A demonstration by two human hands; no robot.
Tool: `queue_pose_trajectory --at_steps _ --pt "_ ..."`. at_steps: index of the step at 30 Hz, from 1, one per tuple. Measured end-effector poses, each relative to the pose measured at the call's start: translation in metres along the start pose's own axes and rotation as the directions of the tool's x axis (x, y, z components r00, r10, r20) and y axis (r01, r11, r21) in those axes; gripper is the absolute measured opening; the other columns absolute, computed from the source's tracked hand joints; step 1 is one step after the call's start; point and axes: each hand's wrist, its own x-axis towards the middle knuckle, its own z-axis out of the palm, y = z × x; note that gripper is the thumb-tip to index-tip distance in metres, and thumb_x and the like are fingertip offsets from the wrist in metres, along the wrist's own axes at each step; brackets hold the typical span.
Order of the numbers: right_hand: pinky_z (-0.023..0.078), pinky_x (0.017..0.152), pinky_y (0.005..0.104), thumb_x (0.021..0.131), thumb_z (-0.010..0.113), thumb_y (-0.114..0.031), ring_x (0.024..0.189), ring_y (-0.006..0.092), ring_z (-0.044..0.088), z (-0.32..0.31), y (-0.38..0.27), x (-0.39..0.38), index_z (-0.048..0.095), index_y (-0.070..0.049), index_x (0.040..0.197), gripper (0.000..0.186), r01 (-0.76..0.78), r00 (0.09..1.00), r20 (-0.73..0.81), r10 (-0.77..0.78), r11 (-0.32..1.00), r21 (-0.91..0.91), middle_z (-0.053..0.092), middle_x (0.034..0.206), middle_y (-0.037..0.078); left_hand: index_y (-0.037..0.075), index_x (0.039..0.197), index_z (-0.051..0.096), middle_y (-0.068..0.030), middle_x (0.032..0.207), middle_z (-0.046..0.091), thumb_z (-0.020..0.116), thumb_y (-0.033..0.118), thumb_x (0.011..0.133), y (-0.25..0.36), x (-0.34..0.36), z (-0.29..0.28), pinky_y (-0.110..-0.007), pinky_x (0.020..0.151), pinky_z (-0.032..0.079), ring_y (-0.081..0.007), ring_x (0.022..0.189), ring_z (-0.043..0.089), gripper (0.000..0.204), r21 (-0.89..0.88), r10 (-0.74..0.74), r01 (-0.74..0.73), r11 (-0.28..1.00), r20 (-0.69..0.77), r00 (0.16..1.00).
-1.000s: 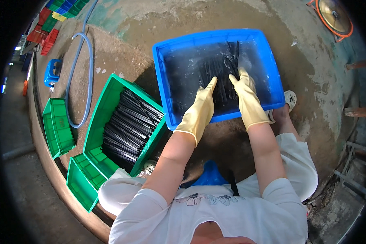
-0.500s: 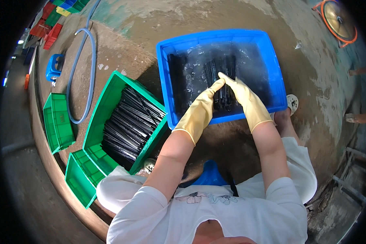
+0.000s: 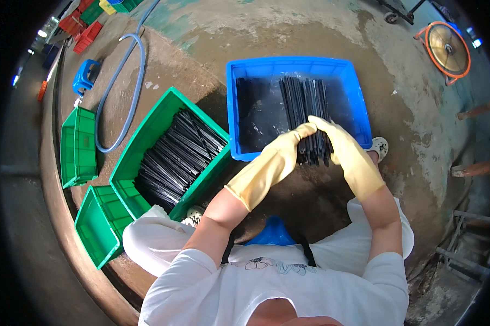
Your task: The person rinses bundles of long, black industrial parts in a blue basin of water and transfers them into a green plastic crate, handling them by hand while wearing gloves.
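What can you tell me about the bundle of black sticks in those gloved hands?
The bundle is many long, slim, straight black sticks, shiny as if wet; their material isn't clear. They lie roughly parallel, ends uneven. The gloved left hand and right hand clasp it from either side, thumbs close together on top. It is over the blue tub, near end showing past the near rim.
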Motion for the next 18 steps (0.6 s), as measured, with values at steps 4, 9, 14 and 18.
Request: queue_pose_trajectory --at_steps 4,9,14,18 --pt "0.058 0.087 0.0378 0.091 0.074 -0.025 0.097 0.0237 0.069 -0.003 0.050 -0.038 0.058 -0.001 0.132 0.050 0.090 0.992 0.073 -0.105 0.978 0.186 0.070 0.113 0.014 0.001 0.125 0.063 -0.0151 0.112 0.072 0.070 0.020 0.091 -0.025 -0.069 -0.003 -0.041 0.090 0.057 -0.0288 0.095 0.071 0.039 0.142 0.050 -0.048 0.989 -0.008 0.999" --pt "0.058 0.090 0.0383 0.094 0.071 -0.018 0.103 0.0233 0.069 0.001 0.122 -0.038 0.060 0.000 0.131 0.043 0.072 0.984 0.151 -0.090 0.990 0.121 0.070 0.116 0.014 0.002 0.132 0.059 -0.0147 0.112 0.071 0.067 0.009 0.090 -0.075 -0.059 -0.084 -0.037 0.091 0.055 -0.0268 0.100 0.070 0.044 0.112 0.138 -0.169 0.979 0.246 0.959" --pt "0.056 0.093 0.0350 0.091 0.071 -0.016 0.103 0.0222 0.068 0.033 0.114 -0.032 0.056 0.000 0.135 0.049 0.108 0.976 0.194 -0.094 0.992 -0.064 0.069 0.118 0.012 0.002 0.129 0.061 -0.0120 0.112 0.071 0.066 0.008 0.089 -0.078 -0.071 -0.105 -0.034 0.094 0.054 -0.0226 0.101 0.069 0.041 0.010 0.293 -0.304 0.953 0.239 0.926" --pt "0.053 0.097 0.0341 0.089 0.074 -0.017 0.109 0.0200 0.065 0.103 0.089 -0.039 0.056 -0.001 0.136 0.052 0.143 0.892 0.441 -0.096 0.987 -0.074 0.067 0.120 0.010 0.002 0.139 0.051 -0.0127 0.118 0.068 0.066 0.009 0.089 -0.055 -0.102 -0.132 -0.035 0.096 0.053 -0.0239 0.101 0.069 0.053 0.051 0.496 -0.502 0.863 0.096 0.863"
